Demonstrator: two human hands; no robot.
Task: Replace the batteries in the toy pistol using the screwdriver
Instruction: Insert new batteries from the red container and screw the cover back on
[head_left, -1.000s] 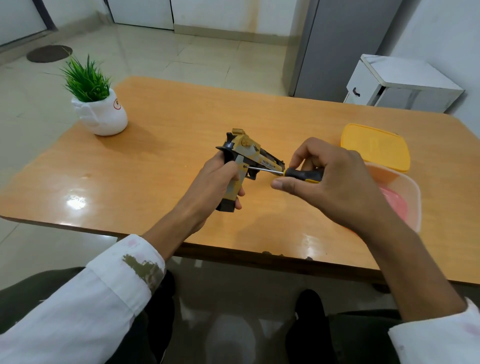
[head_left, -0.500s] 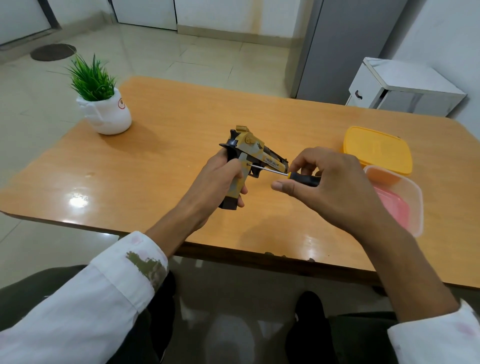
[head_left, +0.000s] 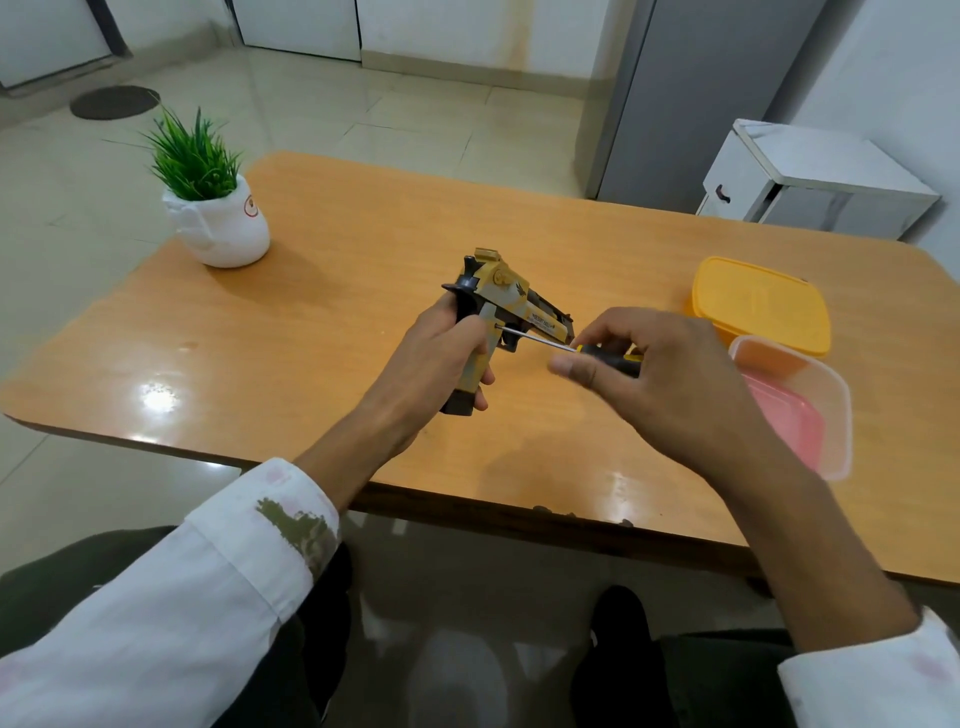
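Holding the yellow and black plastic toy pistol over the orange wooden surface, we curl our left grip round its handle. Our right grip pinches the thin metal screwdriver with the black handle, and its tip touches the pistol's side. A yellow plastic lid and a clear plastic box sit near, on the right.
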